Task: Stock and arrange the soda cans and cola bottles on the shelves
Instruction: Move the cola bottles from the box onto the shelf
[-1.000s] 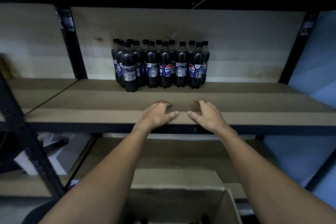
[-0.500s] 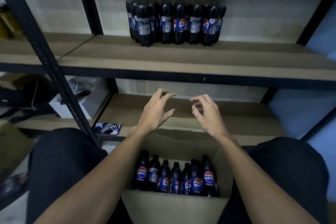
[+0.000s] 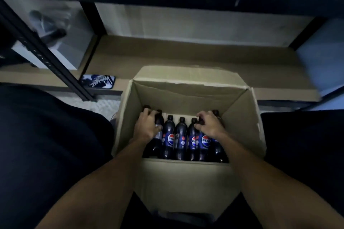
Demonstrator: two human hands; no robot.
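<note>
My left hand [image 3: 147, 128] wraps the leftmost bottle's neck in the box [image 3: 183, 178] at centre frame; my right hand [image 3: 209, 126] grips a neck at the row's right end, ready to lift both out, I judge. The bottles [image 3: 181, 135] stand upright, dark, blue-labelled, black-capped.

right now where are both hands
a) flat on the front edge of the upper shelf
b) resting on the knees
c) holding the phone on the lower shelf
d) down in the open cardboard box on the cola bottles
d: the left hand and the right hand are both inside the cardboard box, on the tops of the cola bottles at either end of the row.
</note>
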